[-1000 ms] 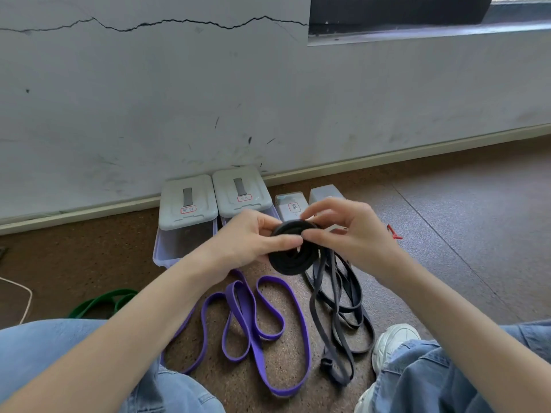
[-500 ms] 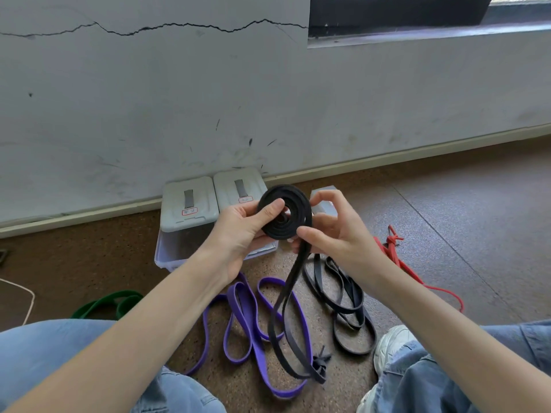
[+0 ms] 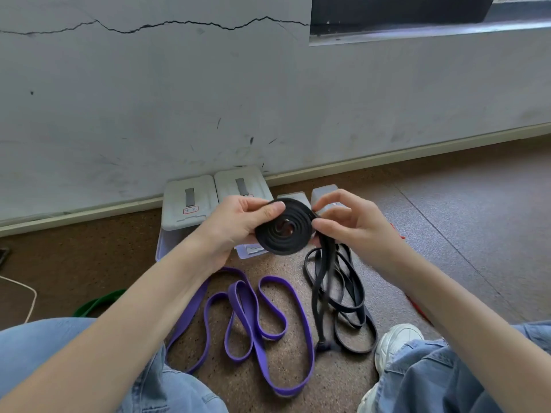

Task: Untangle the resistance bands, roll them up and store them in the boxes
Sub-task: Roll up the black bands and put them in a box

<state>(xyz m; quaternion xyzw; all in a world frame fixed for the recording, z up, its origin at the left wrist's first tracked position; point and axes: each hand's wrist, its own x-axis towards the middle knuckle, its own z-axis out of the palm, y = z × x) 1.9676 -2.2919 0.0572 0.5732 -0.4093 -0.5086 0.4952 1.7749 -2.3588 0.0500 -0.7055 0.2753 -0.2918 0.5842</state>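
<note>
A black resistance band is partly wound into a flat coil (image 3: pixel 283 229) held up in front of me. My left hand (image 3: pixel 238 225) pinches the coil's left edge, thumb on top. At the coil's right edge my right hand (image 3: pixel 351 225) pinches the band where its loose tail (image 3: pixel 323 281) hangs down to the floor. A second black band (image 3: pixel 354 305) lies looped on the floor under my right arm. A purple band (image 3: pixel 256 317) lies in loose loops between my knees. Several lidded plastic boxes (image 3: pixel 187 204) stand against the wall behind the hands.
A green band (image 3: pixel 98 302) pokes out by my left knee and a red band (image 3: pixel 417 308) shows under my right forearm. A white cable (image 3: pixel 29 293) lies at the left. My white shoe (image 3: pixel 396 341) rests beside the black loops. The wall's skirting (image 3: pixel 387 156) runs behind.
The coil has turned from nearly upright to lying flatter, facing me, and has come lower. The hanging tail has swung right and now drops straight by the black loops.
</note>
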